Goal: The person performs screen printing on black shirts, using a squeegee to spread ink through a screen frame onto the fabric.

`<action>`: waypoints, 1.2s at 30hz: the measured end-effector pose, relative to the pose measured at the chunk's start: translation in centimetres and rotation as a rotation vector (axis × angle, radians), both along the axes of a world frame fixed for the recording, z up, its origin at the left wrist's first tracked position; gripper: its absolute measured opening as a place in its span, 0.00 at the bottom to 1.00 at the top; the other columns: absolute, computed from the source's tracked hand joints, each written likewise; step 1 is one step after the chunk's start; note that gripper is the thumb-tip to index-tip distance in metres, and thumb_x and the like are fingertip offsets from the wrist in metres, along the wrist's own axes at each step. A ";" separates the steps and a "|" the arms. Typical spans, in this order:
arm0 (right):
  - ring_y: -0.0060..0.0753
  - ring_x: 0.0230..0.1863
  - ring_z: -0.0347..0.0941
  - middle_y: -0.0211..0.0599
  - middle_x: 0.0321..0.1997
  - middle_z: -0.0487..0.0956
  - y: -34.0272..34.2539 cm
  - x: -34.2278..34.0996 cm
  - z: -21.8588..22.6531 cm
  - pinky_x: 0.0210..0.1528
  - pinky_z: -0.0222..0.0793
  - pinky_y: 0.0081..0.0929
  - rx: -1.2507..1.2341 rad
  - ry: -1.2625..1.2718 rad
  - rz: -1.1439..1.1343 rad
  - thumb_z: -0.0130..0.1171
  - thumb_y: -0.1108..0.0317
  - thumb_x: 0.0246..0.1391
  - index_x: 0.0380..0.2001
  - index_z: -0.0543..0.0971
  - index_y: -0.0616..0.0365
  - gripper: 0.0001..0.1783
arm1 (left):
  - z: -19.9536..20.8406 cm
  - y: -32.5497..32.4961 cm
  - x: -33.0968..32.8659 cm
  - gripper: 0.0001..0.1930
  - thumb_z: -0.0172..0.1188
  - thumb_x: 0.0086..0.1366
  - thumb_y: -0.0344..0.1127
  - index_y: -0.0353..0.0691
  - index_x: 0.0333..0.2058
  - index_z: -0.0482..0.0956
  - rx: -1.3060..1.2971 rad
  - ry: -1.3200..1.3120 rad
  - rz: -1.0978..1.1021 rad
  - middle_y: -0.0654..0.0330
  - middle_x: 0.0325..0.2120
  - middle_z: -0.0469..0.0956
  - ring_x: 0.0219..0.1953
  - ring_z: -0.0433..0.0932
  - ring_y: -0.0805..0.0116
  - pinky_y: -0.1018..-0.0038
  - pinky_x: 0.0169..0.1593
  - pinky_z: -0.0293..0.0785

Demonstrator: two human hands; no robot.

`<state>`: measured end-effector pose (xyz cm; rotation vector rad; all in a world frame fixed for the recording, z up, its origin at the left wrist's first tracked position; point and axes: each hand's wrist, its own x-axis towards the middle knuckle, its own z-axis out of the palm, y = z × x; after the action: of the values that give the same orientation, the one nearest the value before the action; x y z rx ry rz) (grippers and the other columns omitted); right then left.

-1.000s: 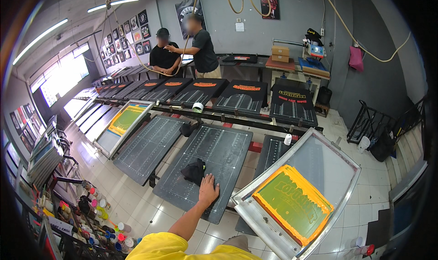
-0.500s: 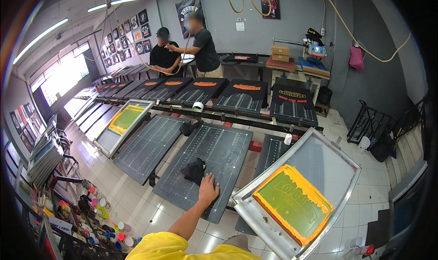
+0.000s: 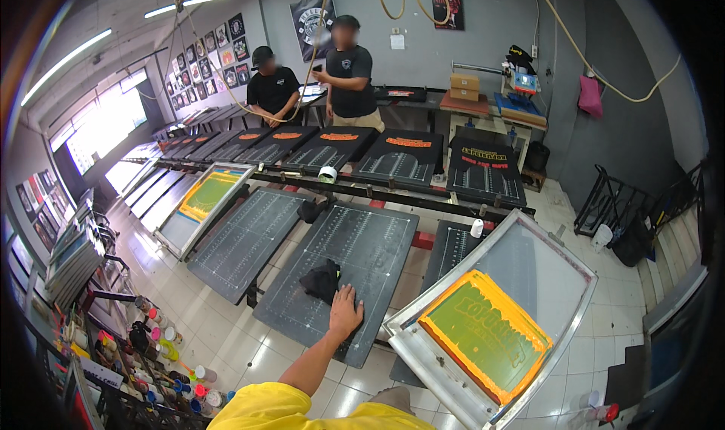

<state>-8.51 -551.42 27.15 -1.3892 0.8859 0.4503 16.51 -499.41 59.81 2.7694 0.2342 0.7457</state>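
On dark gridded board (image 3: 362, 241), see left hand (image 3: 346, 314) laid palm down toward near end, grip unclenched, fingers stretched out over surface. Also on that board, see crumpled black cloth (image 3: 320, 282) just beyond and left of fingertips; can't tell if touching. Can't tell right hand grip, out of frame. At right, see slanted metal-framed screen (image 3: 513, 258) with orange-edged green stencil (image 3: 479, 335). At left, see second gridded board (image 3: 245, 241), then another framed screen (image 3: 200, 205) farther over. Further back, see row of orange-printed black shirts (image 3: 332, 149), plus two people (image 3: 353, 79) standing behind. Low at left, see cluster of containers (image 3: 171, 335).
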 end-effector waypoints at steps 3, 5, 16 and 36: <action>0.22 0.19 0.58 0.23 0.21 0.64 0.0 -0.1 0.2 0.17 0.56 0.22 -0.001 0.000 -0.001 0.53 0.54 0.58 0.34 0.73 0.54 0.14 | 0.0 0.0 -0.1 0.25 0.52 0.60 0.40 0.28 0.52 0.68 -0.014 -0.002 0.003 0.47 0.56 0.64 0.62 0.58 0.51 0.61 0.66 0.49; 0.22 0.19 0.57 0.23 0.21 0.63 -0.1 0.0 0.2 0.17 0.56 0.22 0.002 0.000 0.005 0.53 0.54 0.58 0.34 0.73 0.53 0.14 | 0.2 -0.1 -0.1 0.25 0.52 0.60 0.41 0.29 0.52 0.68 -0.023 -0.003 0.004 0.47 0.56 0.65 0.62 0.58 0.51 0.61 0.66 0.49; 0.20 0.17 0.56 0.22 0.19 0.63 -0.4 0.6 0.9 0.15 0.54 0.21 0.006 -0.005 0.025 0.53 0.54 0.58 0.33 0.73 0.52 0.13 | 0.6 -0.2 -0.2 0.25 0.51 0.61 0.41 0.29 0.52 0.68 0.002 0.024 0.014 0.48 0.57 0.64 0.63 0.57 0.53 0.61 0.66 0.49; 0.17 0.14 0.54 0.19 0.16 0.61 -1.6 -0.6 1.9 0.12 0.52 0.19 0.064 -0.026 -0.011 0.52 0.53 0.58 0.31 0.73 0.50 0.12 | 0.8 -0.2 -0.2 0.25 0.53 0.60 0.40 0.29 0.52 0.68 -0.010 -0.001 0.007 0.47 0.56 0.65 0.62 0.58 0.52 0.60 0.66 0.50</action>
<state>-9.16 -553.03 29.08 -1.3285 0.8506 0.4475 16.29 -499.60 60.60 2.7599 0.2470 0.7455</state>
